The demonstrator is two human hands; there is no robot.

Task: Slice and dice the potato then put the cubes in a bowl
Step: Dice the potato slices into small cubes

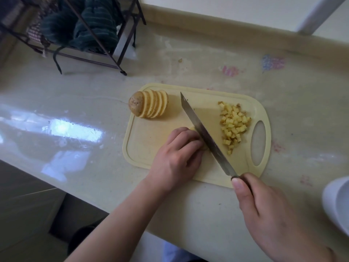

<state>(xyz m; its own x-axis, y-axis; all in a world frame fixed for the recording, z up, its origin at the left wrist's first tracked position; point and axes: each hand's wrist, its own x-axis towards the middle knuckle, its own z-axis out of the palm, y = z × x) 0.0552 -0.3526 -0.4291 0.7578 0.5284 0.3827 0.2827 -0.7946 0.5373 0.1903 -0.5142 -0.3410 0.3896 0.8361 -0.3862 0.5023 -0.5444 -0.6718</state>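
**Knife down at the fingertips, cubes piled to the right**

No brand, no label, no readable writing anywhere on show; only faded pink and blue prints on the pale countertop (207, 53), too smeared to make out.

At the back left stands a dark wire rack (105, 44) with dark green striped cloth (94, 25) draped in it, well apart from the action. At the far right edge a white bowl (338, 203) peeks in, only partly in view, sitting off the board.

One cream cutting board (151, 133) with an oval handle hole on its right. On its far left corner leans the sliced potato (149, 104): a skin-covered end cap plus roughly six or seven slices fanned against it. On the right side of the board lies one heap of potato cubes (234, 125), dozens of them, too many to count.

The left hand (177, 157) is curled over a small piece of potato, pinning it to the board; the fingers hide nearly all of it. One knife (204, 133) runs diagonally across the board, blade right against those knuckles. The right hand (268, 210) is wrapped round the knife's dark handle, thumb along the top.
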